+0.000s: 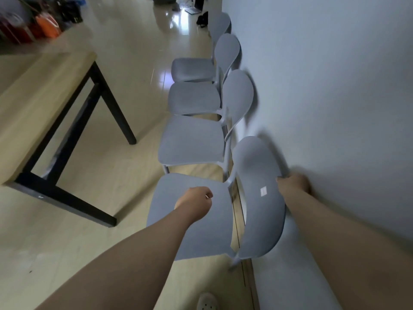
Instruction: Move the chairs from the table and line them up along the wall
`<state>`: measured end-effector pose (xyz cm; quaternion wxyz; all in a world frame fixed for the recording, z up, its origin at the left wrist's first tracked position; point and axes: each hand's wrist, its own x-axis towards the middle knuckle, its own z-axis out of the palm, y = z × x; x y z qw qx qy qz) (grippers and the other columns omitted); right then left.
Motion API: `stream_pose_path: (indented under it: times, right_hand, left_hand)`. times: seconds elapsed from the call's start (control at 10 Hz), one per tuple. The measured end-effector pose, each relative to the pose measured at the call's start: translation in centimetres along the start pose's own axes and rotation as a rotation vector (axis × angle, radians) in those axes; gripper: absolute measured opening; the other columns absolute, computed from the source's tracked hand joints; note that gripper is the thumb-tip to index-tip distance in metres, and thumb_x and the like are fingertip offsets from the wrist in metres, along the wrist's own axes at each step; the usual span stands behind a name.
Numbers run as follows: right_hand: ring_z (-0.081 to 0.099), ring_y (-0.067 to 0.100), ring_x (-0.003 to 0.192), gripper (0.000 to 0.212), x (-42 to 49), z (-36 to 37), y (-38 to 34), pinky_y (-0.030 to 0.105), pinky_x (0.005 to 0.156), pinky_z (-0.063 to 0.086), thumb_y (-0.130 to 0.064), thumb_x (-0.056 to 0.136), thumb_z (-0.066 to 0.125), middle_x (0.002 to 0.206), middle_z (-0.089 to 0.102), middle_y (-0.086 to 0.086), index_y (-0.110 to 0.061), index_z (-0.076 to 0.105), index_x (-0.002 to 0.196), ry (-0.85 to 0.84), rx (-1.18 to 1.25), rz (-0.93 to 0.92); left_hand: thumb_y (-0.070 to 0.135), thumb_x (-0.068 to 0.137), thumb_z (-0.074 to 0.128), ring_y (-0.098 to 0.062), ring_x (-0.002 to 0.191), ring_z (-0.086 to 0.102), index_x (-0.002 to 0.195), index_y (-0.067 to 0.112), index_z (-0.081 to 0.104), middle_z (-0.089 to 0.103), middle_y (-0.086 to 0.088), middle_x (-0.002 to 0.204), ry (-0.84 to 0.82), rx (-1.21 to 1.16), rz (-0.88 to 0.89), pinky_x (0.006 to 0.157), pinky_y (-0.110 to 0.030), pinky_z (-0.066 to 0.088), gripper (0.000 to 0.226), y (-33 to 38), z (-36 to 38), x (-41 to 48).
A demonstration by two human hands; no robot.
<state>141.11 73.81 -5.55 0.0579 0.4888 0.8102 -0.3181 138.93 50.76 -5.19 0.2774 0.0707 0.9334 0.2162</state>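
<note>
A row of several grey plastic chairs stands along the white wall (pixel 335 86), backs against it. The nearest chair (pixel 261 175) has a white sticker on its backrest. My right hand (pixel 293 183) grips the top edge of that backrest, next to the wall. My left hand (pixel 195 201) is a closed fist over the same chair's seat (pixel 196 238); whether it touches the seat cannot be told. Beyond it, another chair (pixel 192 142) stands in line, with further chairs behind it.
A wooden table (pixel 33 104) with black legs stands to the left, a strip of shiny floor between it and the chairs. Bags and an orange container (pixel 48 26) lie at the far left. My shoe (pixel 206 302) shows at the bottom.
</note>
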Motion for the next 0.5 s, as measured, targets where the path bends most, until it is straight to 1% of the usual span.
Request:
stream_pose_path:
  times: [0.1,0.2,0.3,0.4,0.5]
  right_hand:
    - [0.055,0.036,0.123,0.039,-1.0,-1.5,-1.0,0.039,0.098,0.046,-0.020,0.097,0.043,0.132,0.057,0.022,0.003,0.058,0.125,-0.020,-0.221,-0.029]
    - [0.051,0.036,0.126,0.039,-2.5,-2.1,-2.3,0.039,0.102,0.042,-0.019,0.097,0.040,0.135,0.054,0.020,-0.003,0.056,0.128,-0.008,-0.290,-0.119]
    - [0.053,0.037,0.122,0.037,-4.7,-1.7,-3.8,0.038,0.097,0.044,-0.014,0.097,0.039,0.130,0.057,0.020,0.000,0.054,0.127,-0.120,-0.227,-0.222]
    - [0.053,0.035,0.123,0.039,-6.5,-1.3,-5.1,0.036,0.096,0.044,-0.017,0.097,0.038,0.131,0.057,0.020,0.000,0.055,0.128,-0.166,-0.172,-0.252]
    - [0.053,0.034,0.123,0.038,-8.7,-1.4,-6.0,0.034,0.095,0.044,-0.017,0.097,0.041,0.131,0.057,0.020,0.000,0.056,0.127,-0.195,-0.105,-0.262]
  left_hand:
    - [0.017,0.095,0.044,-0.025,0.112,0.061,0.122,0.018,0.063,0.063,-0.006,0.128,-0.008,-0.018,0.008,0.096,-0.037,0.052,0.032,0.4,-0.4,-0.1]
    - [0.016,0.095,0.045,-0.025,0.110,0.063,0.120,0.016,0.063,0.065,-0.008,0.125,0.000,-0.025,0.046,0.096,-0.038,0.052,0.032,1.0,-1.1,-0.6]
    - [0.015,0.094,0.043,-0.027,0.110,0.063,0.120,0.015,0.064,0.065,-0.009,0.124,0.030,-0.021,0.096,0.095,-0.037,0.053,0.032,1.4,-2.4,-1.3]
    - [0.013,0.094,0.041,-0.027,0.111,0.062,0.121,0.017,0.063,0.064,-0.008,0.126,0.080,0.008,0.142,0.093,-0.034,0.052,0.035,1.5,-4.1,-2.0]
    - [0.017,0.095,0.041,-0.027,0.107,0.063,0.123,0.019,0.061,0.063,-0.007,0.127,0.120,0.017,0.144,0.083,-0.031,0.050,0.035,1.0,-5.8,-2.8]
